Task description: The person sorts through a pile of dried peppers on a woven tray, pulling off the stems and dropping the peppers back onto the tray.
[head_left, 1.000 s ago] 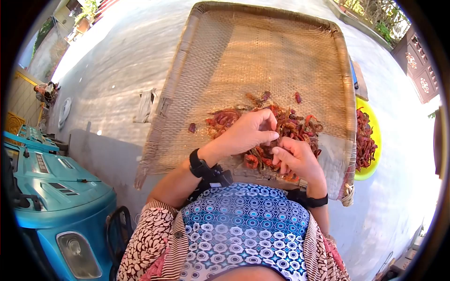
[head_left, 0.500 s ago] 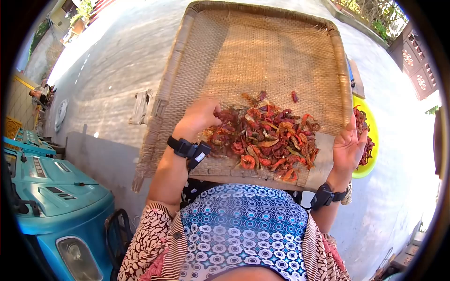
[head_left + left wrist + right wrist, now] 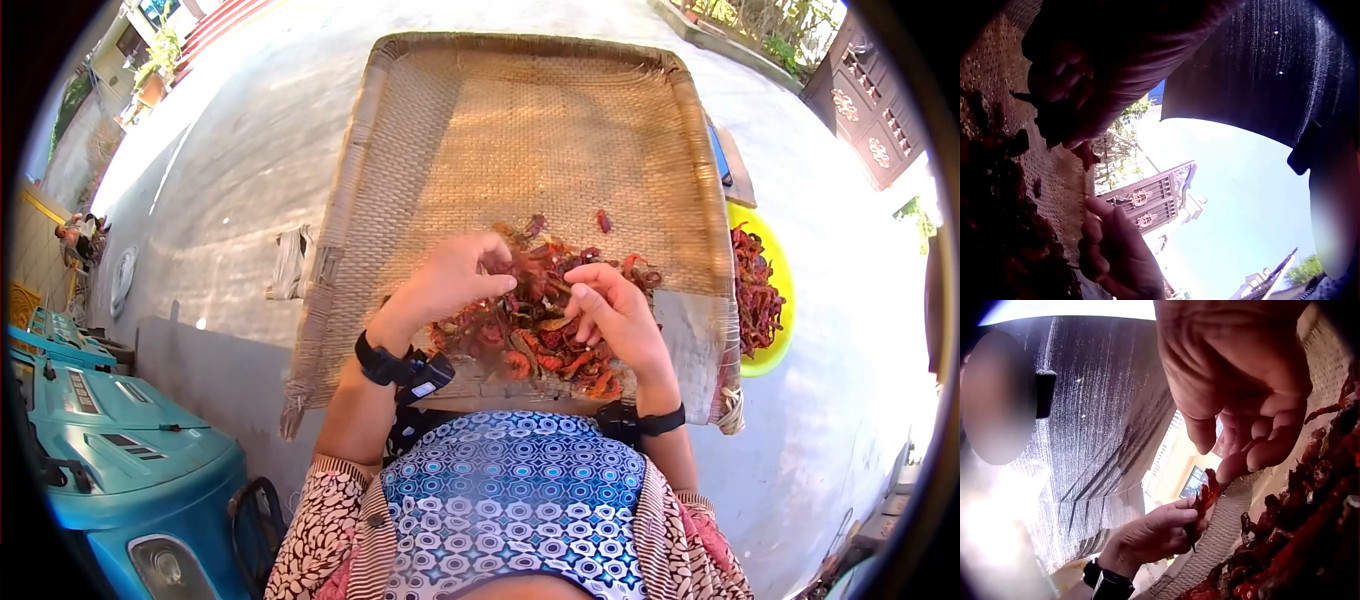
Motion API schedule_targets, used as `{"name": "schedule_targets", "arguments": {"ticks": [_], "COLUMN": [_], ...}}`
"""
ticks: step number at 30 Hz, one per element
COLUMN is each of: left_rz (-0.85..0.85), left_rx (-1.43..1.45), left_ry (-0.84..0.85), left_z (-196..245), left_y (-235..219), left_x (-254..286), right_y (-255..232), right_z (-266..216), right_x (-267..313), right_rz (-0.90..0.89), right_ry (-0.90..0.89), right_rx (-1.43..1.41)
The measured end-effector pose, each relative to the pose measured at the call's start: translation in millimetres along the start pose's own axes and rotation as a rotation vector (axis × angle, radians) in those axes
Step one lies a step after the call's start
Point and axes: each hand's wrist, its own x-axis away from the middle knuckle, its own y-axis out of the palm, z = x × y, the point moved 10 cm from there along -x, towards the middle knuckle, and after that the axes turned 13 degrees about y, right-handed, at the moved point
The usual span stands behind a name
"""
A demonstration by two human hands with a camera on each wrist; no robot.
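Over the pile of dried red chili peppers [image 3: 545,350], my left hand [image 3: 450,285] pinches one dried chili pepper [image 3: 1208,494] between thumb and fingers. Its red end pokes out below the fingertips in the left wrist view. My right hand [image 3: 620,320] hovers just to the right, with fingers loosely bent and nothing seen between them. The right wrist view shows its thumb apart from the fingertips, close to the pinched pepper. The pile lies on the near part of a large woven bamboo tray [image 3: 540,130].
A yellow-green basin [image 3: 785,325] of dried chilies [image 3: 755,285] stands beyond the tray's right edge. A blue object [image 3: 720,155] lies by that edge. On the left is a turquoise vehicle [image 3: 130,420]; a grey cloth [image 3: 290,262] lies left of the tray.
Half a second ago my left hand was down at the pile's left side and my right hand out by the basin. Both have come together over the pile, the left holding a chili pepper.
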Motion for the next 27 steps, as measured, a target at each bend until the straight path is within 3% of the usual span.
{"name": "schedule_targets", "arguments": {"ticks": [7, 10, 16, 19, 23, 26, 27], "left_rz": [-0.225, -0.259, -0.229, -0.226, -0.227, -0.29, -0.293], "left_rx": [0.085, 0.31, 0.478, 0.559, 0.577, 0.557, 0.539], "left_ry": [0.052, -0.076, -0.016, -0.018, -0.015, 0.002, 0.011], "left_z": [1.7, -14.4, -14.8, -28.0, -33.9, -34.7, -34.7], "left_y": [52.8, 67.3, 64.3, 63.7, 63.4, 68.3, 68.7], "left_x": [-5.2, -0.2, 5.8, 5.7, 5.4, 7.7, 7.5], "right_y": [3.0, 3.6, 14.9, 1.3, -52.2, -115.6, -123.4], "right_z": [2.7, 10.4, 4.3, 2.5, 1.9, 5.8, 6.9], "right_x": [0.8, 0.5, 5.3, 8.9, 18.8, 32.5, 35.9], "right_rz": [0.09, 0.064, 0.05, 0.101, 0.279, 0.357, 0.363], "right_ry": [0.004, 0.075, 0.019, -0.01, -0.069, -0.347, -0.341], "right_rx": [0.124, 0.143, 0.192, 0.103, -0.104, -0.557, -0.714]}}
